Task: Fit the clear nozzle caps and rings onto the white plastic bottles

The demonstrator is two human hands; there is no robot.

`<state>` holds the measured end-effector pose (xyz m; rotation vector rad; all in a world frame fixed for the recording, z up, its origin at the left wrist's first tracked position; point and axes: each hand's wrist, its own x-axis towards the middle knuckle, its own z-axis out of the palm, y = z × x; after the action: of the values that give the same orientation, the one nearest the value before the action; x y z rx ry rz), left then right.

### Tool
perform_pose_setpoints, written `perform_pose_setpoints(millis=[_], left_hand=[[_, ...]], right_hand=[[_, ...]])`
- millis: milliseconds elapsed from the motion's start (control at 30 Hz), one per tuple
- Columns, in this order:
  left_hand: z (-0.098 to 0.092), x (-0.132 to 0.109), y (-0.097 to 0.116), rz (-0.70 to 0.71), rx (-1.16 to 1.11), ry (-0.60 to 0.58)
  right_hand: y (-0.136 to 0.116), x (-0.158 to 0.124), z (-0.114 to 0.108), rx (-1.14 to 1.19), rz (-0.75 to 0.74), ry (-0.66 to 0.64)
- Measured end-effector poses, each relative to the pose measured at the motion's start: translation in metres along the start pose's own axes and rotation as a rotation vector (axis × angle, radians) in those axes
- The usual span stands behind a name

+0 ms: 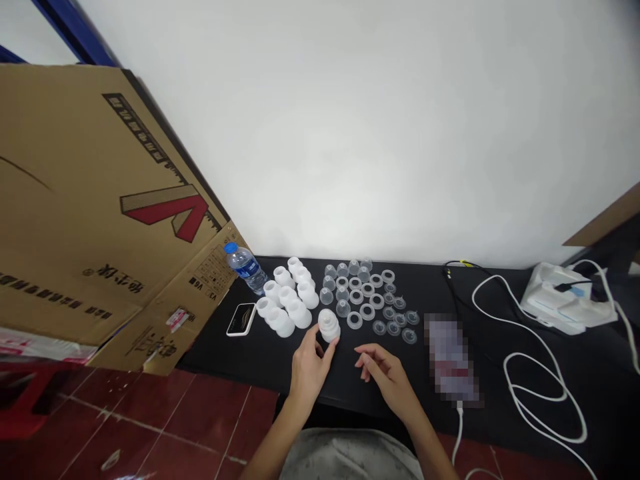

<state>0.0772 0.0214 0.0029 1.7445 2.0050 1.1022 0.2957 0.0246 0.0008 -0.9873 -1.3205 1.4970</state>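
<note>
My left hand [311, 357] closes its thumb and fingers round a small white baby bottle [329, 325], which stands upright with a ring and a teat on its top. My right hand [381, 368] hovers to the right of it, fingers loosely bent and apart, with nothing visible in them. Left of the held bottle stand several open white bottles [287, 298] in rows. Behind and to the right lie several clear domed caps [343, 307], several pale rings [367, 311] and several clear silicone teats [393, 328].
A water bottle [248, 268] and a white-edged device [241, 319] are at the table's left, beside a large cardboard box [165, 267]. On the right lie a blurred-out phone [451, 359], a white cable [543, 357] and a white power strip [565, 300]. A white wall [380, 133] rises behind.
</note>
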Motion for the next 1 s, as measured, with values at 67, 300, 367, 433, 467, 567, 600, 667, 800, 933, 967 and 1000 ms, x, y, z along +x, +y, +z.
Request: perform_pose_setpoints(millis=[67,300,367,433,467,567,600,667,800,933,967,1000], left_hand=[[-0.003,-0.004,-0.002,-0.028,-0.015,-0.001],[-0.001,0.001,-0.003,-0.084,-0.061,-0.06],[-0.001,0.005,0.0,-0.087,-0.071,-0.071],[-0.003,0.006,0.001,-0.099,-0.089,-0.083],[-0.005,0.005,0.002,-0.105,-0.103,-0.093],[-0.014,-0.001,0.003,-0.105,-0.156,-0.09],[-0.018,-0.003,0.005,-0.095,-0.165,-0.073],[-0.026,-0.004,0.009,-0.06,-0.149,-0.016],[-0.04,0.003,0.022,0.099,-0.039,0.104],[-0.044,0.017,0.034,0.315,0.061,0.196],[-0.044,0.02,0.036,0.341,0.082,0.2],[-0.044,0.023,0.038,0.36,0.098,0.198]], right_hand=[[0.0,0.0,-0.001,-0.01,0.002,-0.001],[-0.001,0.001,-0.001,-0.03,0.013,-0.003],[-0.003,0.001,-0.001,-0.037,0.014,0.003],[-0.005,0.001,-0.001,-0.036,0.012,0.011],[-0.005,0.001,-0.001,-0.034,0.01,0.015],[-0.006,0.001,-0.002,-0.037,0.01,0.023],[-0.007,0.001,-0.002,-0.039,0.011,0.023],[-0.007,0.001,-0.002,-0.043,0.015,0.022],[-0.008,0.002,-0.003,-0.046,0.025,0.025],[-0.01,0.001,-0.002,-0.043,0.024,0.031],[-0.011,0.001,-0.001,-0.041,0.021,0.033],[-0.011,0.001,-0.001,-0.037,0.019,0.035]])
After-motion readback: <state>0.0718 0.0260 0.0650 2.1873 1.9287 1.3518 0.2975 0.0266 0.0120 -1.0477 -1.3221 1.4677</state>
